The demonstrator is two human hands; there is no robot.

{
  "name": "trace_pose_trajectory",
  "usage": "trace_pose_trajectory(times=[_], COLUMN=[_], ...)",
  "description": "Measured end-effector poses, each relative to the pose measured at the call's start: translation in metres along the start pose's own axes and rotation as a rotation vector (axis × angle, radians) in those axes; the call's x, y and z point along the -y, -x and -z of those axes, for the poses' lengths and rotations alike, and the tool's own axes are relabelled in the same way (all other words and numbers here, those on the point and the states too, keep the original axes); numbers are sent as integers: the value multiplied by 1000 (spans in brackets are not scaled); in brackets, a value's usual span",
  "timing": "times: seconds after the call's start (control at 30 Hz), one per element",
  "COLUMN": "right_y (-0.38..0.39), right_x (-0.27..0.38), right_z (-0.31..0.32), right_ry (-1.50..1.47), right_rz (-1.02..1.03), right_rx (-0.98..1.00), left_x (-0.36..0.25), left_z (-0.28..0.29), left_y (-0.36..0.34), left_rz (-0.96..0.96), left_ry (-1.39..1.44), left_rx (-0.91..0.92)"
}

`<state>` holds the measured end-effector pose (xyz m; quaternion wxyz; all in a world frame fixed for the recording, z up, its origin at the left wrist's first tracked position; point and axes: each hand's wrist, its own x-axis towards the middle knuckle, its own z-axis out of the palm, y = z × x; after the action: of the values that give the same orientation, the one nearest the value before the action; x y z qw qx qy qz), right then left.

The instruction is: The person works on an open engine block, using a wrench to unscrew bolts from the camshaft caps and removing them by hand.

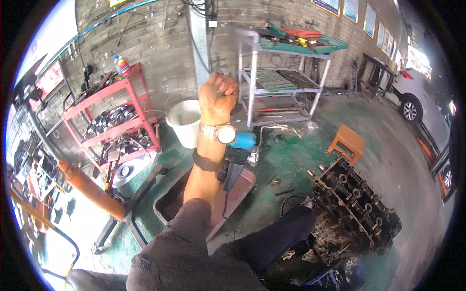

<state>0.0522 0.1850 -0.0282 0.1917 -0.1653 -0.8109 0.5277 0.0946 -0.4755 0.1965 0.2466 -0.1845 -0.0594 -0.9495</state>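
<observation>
One left hand (218, 99) has its fingers curled together in a fist; below-left of them stands a white bucket (183, 128), to their right a shelved trolley (291, 90).

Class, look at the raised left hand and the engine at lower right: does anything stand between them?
Nothing visible blocks the left hand from the top of the engine. Only a dark-clothed limb covers part of its left side; the orange stool stands beyond, off that line.
</observation>
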Motion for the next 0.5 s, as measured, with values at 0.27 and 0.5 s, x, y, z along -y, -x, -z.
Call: trace_pose_trajectory(times=[0.27, 0.5], right_y=[-14, -22], right_x=[5, -16], right_z=[8, 70], right_ry=[-71, -185], right_rz=[-4, -12], right_rx=[-32, -172], left_x=[-58, -78], left_z=[-28, -36], left_y=[36, 51], left_rz=[-82, -156], left_ry=[3, -57], left_rx=[69, 167])
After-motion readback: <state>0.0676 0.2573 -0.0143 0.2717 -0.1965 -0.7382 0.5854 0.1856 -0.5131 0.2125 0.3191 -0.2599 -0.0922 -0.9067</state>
